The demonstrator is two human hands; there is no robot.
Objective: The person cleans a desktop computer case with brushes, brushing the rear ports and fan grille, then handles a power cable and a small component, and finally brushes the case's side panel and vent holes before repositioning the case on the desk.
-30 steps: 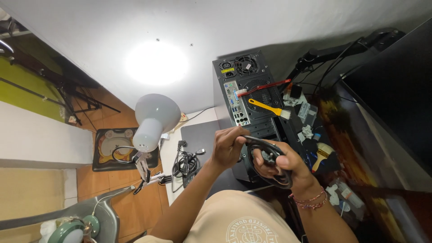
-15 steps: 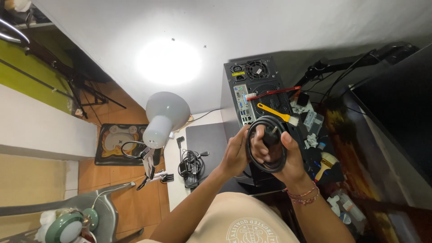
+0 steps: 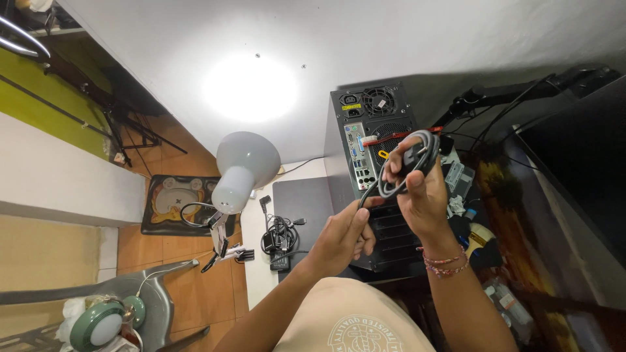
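My right hand (image 3: 420,192) holds up a coiled grey power cable (image 3: 417,163) with a black plug, in front of the rear panel of a black desktop computer case (image 3: 365,137). The cable's loose end runs down to my left hand (image 3: 342,234), whose fingers pinch it a little lower and to the left. A beaded bracelet sits on my right wrist. Both hands hover above the case, which lies on the desk with its ports and fans facing up.
A white desk lamp (image 3: 238,173) is clamped at the desk's left edge, beside a bundle of black cables (image 3: 280,238). A dark monitor (image 3: 574,150) on an arm stands at right. Small tools and clutter lie right of the case. A grey chair (image 3: 130,306) stands below left.
Both hands have lifted the coiled cable up and away from my body, from low over the case toward its port panel. My left hand has slid down along the loose end.
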